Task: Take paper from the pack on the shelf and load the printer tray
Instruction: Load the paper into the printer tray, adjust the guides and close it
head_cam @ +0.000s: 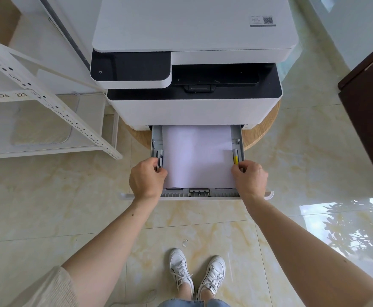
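Nearest the camera, two white sneakers [197, 274] stand side by side on the glossy marbled floor tiles [48, 207], with a small pale scrap [185, 243] lying on the tile just ahead of them. Both bare forearms reach forward from loose, light sleeves to the pulled-out printer tray [238, 138], which juts toward the person from the base of the machine. The left hand [146, 179] is curled at the tray's left side, fingers pinched on the grey side guide [159, 158] that touches the left edge of the paper. The right hand [251, 179] mirrors it on the other side, fingers closed around the guide with the yellow tab [235, 157] against the paper's right edge. The hands are well apart, one at each side of the sheets. The white paper [197, 156] lies flat inside the tray between the two guides, its far end running in under the printer body and its near edge close to the grey rear stop [199, 192] by the tray's white front panel. Beyond, the white printer [192, 109] sits on a round wooden stand [262, 129], with a dark control panel [130, 67] at upper left and a black output slot beside it. To the left stands a white metal shelf [48, 98] bearing number labels; a dark brown cabinet [369, 107] is at the right.
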